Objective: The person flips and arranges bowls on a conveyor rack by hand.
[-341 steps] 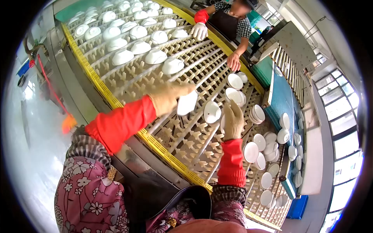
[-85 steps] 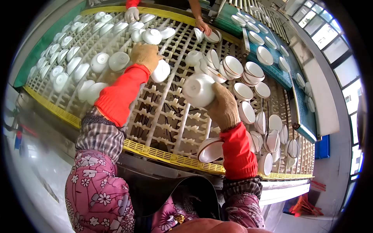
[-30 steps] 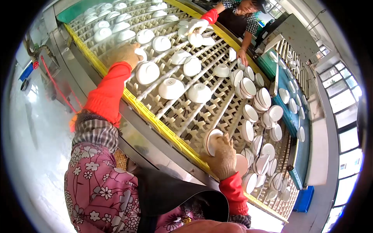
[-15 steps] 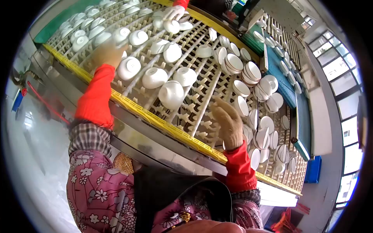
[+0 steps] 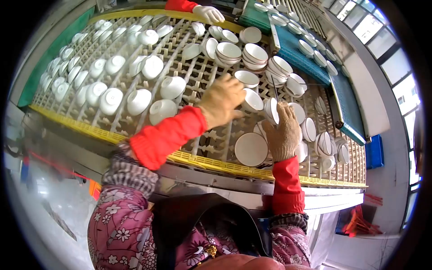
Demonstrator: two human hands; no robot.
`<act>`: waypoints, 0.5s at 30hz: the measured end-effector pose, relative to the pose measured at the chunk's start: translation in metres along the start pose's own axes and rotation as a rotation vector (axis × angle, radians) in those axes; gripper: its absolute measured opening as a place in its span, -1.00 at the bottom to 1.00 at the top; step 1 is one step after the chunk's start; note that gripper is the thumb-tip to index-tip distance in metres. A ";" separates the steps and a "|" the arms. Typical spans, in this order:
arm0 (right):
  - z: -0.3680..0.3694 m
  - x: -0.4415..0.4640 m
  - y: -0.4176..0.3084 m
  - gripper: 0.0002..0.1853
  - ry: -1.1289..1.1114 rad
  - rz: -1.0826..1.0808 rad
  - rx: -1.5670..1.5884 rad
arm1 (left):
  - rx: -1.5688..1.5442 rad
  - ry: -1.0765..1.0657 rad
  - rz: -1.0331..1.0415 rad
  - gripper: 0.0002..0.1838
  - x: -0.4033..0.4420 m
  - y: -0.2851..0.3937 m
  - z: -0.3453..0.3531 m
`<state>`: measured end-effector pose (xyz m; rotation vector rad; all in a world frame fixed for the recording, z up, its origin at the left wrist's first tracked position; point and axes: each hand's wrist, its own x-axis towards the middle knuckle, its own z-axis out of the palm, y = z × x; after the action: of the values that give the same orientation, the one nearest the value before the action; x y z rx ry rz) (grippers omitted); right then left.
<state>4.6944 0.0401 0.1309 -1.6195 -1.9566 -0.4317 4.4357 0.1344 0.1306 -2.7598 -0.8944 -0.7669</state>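
My left hand [image 5: 221, 101], in a tan glove with a red sleeve, is over the middle of the pegged rack [image 5: 211, 141], fingers apart and holding nothing. To its right, my right hand [image 5: 284, 132] reaches among white bowls, its fingers touching an upright bowl [image 5: 271, 110]; whether it grips the bowl is unclear. A round bowl [image 5: 251, 149] shows its open side just left of my right hand. Upside-down bowls [image 5: 139, 101] stand on the rack's left part. Stacked bowls with brown rims [image 5: 228, 52] lie beyond my hands.
A co-worker's gloved hand [image 5: 209, 14] rests near the far yellow edge of the rack. Bowls sit on a blue belt [image 5: 300, 55] at the right. The near yellow edge [image 5: 216, 164] runs in front of me. A blue bin [image 5: 374, 152] stands at right.
My left hand has moved right, from the upside-down bowls to the middle of the rack. My right hand has moved in among the bowls. The view has turned, and the co-worker's hand is off the bowls.
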 end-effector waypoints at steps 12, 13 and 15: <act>-0.028 -0.034 0.062 -0.67 -0.441 0.335 0.199 | -0.264 -0.072 -0.198 -0.65 0.027 -0.037 0.088; -0.029 -0.044 0.077 -0.70 -0.375 0.152 0.206 | -0.104 -0.013 -0.050 -0.63 0.026 -0.056 0.072; -0.024 -0.051 0.084 -0.71 -0.341 0.123 0.514 | 0.109 0.030 -0.205 -0.17 0.008 -0.103 0.042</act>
<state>4.7868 0.0047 0.1113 -1.5213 -1.9715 0.3958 4.3992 0.2345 0.0961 -2.5832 -1.1893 -0.7636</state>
